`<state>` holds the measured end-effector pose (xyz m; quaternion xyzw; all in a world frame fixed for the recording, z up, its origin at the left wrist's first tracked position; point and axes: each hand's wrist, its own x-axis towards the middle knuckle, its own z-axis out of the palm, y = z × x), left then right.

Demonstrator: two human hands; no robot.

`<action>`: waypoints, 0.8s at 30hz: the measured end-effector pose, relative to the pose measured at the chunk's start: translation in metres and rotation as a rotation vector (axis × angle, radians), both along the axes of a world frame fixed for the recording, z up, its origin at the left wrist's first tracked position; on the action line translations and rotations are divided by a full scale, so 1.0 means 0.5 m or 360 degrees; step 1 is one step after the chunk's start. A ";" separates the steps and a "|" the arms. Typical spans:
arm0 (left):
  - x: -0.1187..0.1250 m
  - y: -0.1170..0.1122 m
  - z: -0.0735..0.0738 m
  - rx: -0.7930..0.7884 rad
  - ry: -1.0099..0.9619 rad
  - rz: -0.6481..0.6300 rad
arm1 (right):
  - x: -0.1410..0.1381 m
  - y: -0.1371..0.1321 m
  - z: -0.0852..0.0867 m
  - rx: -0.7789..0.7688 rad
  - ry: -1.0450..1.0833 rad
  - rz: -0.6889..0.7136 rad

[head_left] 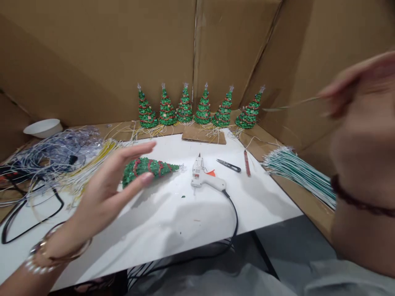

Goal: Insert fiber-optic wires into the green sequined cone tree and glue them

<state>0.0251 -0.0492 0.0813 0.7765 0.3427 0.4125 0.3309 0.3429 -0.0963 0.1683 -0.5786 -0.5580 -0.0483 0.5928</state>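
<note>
A small green Christmas tree (156, 167) with red bead garlands lies on its side on the white board (191, 222), tip pointing right. My left hand (105, 193) hovers just in front of it, fingers stretched out and apart, holding nothing. My right hand (364, 135) is raised close to the camera at the right and is blurred. Its fingertips pinch a thin pale wire (290, 107) that runs out to the left.
Several finished trees (203, 109) stand in a row at the back against cardboard walls. A white glue gun (203, 179) with a black cord, thread snips (228, 165) and a red stick (247, 163) lie mid-board. Green-white wires (296, 172) lie right; tangled wires (55, 154) and a white bowl (43, 127) left.
</note>
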 end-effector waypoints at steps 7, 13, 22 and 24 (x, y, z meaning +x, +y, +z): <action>0.115 -0.015 -0.019 -0.0123 0.0118 -0.0453 | -0.199 0.032 -0.030 -0.0556 -0.0023 0.1466; 0.063 -0.042 -0.005 0.0263 0.0004 0.0021 | -0.187 0.065 -0.061 -0.0662 0.0280 0.1613; 0.068 0.000 -0.040 -0.0652 -0.0100 -0.0458 | -0.179 0.121 -0.094 -0.0449 0.0213 0.1459; 0.044 0.017 -0.052 -0.0522 0.0158 -0.0350 | -0.145 0.144 -0.086 -0.0399 0.0115 0.1137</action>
